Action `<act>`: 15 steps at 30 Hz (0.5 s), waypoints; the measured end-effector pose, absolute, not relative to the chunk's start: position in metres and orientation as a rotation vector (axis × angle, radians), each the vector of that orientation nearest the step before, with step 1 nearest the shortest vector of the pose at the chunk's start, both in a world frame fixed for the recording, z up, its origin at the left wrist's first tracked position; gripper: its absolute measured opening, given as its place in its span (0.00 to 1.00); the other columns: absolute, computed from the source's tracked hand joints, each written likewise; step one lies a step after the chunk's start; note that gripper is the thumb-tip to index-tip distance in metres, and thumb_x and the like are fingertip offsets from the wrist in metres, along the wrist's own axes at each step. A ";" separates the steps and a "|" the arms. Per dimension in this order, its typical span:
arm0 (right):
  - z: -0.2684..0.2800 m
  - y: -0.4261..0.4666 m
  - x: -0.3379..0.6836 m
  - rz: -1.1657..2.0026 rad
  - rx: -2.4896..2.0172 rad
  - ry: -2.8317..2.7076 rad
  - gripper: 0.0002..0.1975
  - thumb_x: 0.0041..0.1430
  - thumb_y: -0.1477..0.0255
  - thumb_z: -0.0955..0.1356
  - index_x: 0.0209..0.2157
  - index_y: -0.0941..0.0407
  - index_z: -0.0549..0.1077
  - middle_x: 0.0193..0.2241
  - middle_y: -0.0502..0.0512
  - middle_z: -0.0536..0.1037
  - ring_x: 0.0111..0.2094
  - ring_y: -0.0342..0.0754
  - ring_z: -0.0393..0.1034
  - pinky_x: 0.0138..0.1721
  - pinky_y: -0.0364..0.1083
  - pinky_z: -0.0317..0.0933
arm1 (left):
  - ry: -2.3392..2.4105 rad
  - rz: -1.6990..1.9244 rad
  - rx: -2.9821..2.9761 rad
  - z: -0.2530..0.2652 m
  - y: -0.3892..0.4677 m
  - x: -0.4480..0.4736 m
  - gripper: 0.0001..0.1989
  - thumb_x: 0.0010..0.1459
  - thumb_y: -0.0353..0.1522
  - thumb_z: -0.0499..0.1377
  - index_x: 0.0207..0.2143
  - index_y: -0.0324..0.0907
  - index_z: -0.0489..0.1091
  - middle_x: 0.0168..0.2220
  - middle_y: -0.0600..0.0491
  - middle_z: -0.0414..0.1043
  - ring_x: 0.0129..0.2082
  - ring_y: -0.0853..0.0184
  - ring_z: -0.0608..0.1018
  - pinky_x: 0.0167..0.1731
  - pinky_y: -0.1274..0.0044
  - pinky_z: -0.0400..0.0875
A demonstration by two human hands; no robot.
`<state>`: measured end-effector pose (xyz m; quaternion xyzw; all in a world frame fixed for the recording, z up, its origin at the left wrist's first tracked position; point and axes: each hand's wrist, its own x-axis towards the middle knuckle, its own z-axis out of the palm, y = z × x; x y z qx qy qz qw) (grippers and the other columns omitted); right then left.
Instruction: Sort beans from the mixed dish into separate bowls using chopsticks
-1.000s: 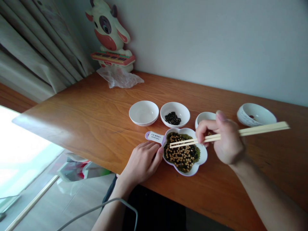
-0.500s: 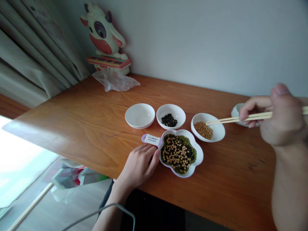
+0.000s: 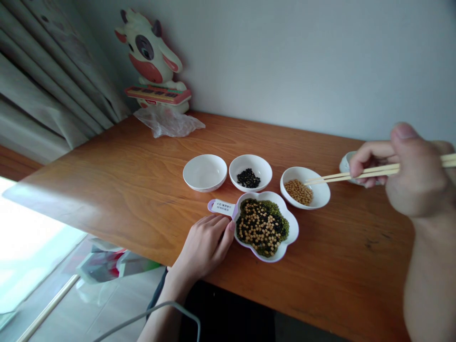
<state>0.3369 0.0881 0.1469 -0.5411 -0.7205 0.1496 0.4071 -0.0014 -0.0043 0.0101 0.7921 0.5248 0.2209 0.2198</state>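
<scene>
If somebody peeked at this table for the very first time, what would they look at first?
Probably the flower-shaped dish heaped with mixed yellow, green and black beans, near the table's front edge, with the left hand against its side. Next, the right hand at the right, holding chopsticks over the bowl of yellow beans. Far back by the wall stands a cartoon cow toy.

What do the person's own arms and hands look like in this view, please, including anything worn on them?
Both arms are bare as far as the view shows: no sleeves, gloves, rings, watch or bracelet are visible. The left hand shows short, plain nails and a slim forearm. The right hand sits close to the camera, so it looks large and slightly blurred, with a plain, unpainted thumbnail. A thin grey cable curves beside the left forearm.
</scene>
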 end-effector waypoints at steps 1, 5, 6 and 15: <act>0.148 0.085 0.334 0.464 -1.343 -1.799 0.36 0.74 0.52 0.55 0.21 0.57 0.76 0.18 0.57 0.74 0.18 0.43 0.66 0.22 0.48 0.55 | 1.451 0.610 2.188 0.010 -0.004 -0.002 0.17 0.76 0.36 0.45 0.31 0.45 0.59 0.31 0.52 0.70 0.32 0.63 0.72 0.39 0.71 0.65; 0.149 0.075 0.316 0.739 -1.208 -1.866 0.37 0.74 0.50 0.54 0.20 0.55 0.76 0.18 0.56 0.73 0.21 0.44 0.67 0.25 0.49 0.56 | 1.447 0.606 2.180 0.010 -0.004 -0.002 0.17 0.76 0.36 0.45 0.31 0.45 0.59 0.31 0.52 0.69 0.32 0.63 0.72 0.39 0.71 0.65; 0.148 0.073 0.310 0.782 -1.171 -1.909 0.38 0.74 0.50 0.53 0.20 0.55 0.75 0.18 0.55 0.74 0.21 0.45 0.67 0.26 0.49 0.56 | 1.446 0.603 2.178 0.010 -0.004 -0.002 0.17 0.76 0.36 0.45 0.31 0.45 0.59 0.31 0.53 0.69 0.32 0.63 0.71 0.39 0.71 0.65; 0.124 0.063 0.265 0.888 -1.035 -2.205 0.35 0.78 0.55 0.51 0.23 0.54 0.73 0.21 0.50 0.72 0.26 0.45 0.67 0.35 0.48 0.58 | 1.444 0.581 2.174 0.010 -0.005 -0.002 0.17 0.77 0.37 0.45 0.31 0.45 0.59 0.32 0.53 0.69 0.33 0.64 0.71 0.40 0.71 0.64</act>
